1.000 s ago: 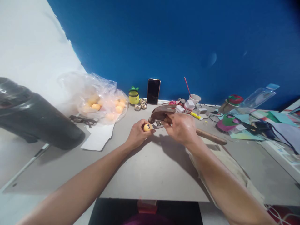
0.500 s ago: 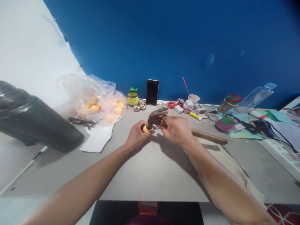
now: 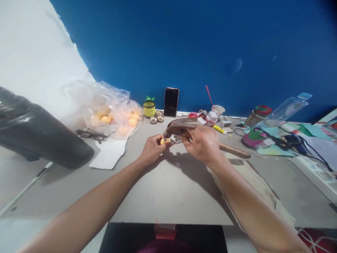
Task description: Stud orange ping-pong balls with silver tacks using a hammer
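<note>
Between the fingers of my left hand (image 3: 152, 150) is a small orange-yellow ball (image 3: 164, 141) with dark marks on its upper side. My right hand (image 3: 203, 143) is closed round a claw hammer (image 3: 181, 126) near its head, and the wooden handle sticks out to the right beyond my wrist. The hammer's striking face hangs just above the ball, apart from it. Behind my hands lies a small open container of shiny bits (image 3: 177, 138), partly covered by the hammer and my fingers.
Clear plastic bags of orange balls (image 3: 106, 119) sit at the back left, near a large dark bottle (image 3: 44, 130). A phone (image 3: 171, 102) leans on the blue wall. A white cup (image 3: 218, 110), small boxes and a yellow tube (image 3: 219, 129) stand behind my right hand. A cloth (image 3: 252, 186) lies under my right arm.
The hammer came down onto the ball half a second ago and has since lifted off it. My left hand has kept hold of the ball in nearly the same spot.
</note>
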`<move>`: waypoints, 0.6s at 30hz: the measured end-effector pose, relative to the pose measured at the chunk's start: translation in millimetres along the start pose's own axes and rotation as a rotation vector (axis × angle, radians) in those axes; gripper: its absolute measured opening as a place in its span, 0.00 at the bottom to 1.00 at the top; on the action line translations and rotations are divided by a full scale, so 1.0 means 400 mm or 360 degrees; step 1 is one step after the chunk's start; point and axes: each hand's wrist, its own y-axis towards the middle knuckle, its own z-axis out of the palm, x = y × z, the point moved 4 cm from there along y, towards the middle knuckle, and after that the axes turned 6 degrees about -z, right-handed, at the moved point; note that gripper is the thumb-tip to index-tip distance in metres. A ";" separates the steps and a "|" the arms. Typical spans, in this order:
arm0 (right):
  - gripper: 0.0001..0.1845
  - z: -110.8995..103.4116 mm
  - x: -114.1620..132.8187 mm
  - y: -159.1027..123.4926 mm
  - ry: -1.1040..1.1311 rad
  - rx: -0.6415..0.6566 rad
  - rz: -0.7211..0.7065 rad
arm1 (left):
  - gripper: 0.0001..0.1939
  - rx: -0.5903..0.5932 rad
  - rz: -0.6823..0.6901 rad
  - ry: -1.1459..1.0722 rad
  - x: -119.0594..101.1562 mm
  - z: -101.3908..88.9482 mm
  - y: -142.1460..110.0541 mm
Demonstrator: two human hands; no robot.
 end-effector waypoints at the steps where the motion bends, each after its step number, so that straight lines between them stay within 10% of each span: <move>1: 0.15 0.002 0.001 0.000 0.0008 0.0013 -0.0007 | 0.14 0.0005 -0.0003 -0.0008 -0.001 0.001 -0.001; 7: 0.11 0.011 -0.019 0.005 0.0033 0.0212 0.0060 | 0.11 0.0034 0.0070 0.0146 0.003 0.006 -0.005; 18: 0.18 0.083 -0.234 -0.003 -0.0182 0.0478 0.0792 | 0.16 0.0001 0.0111 0.0048 0.019 0.006 -0.003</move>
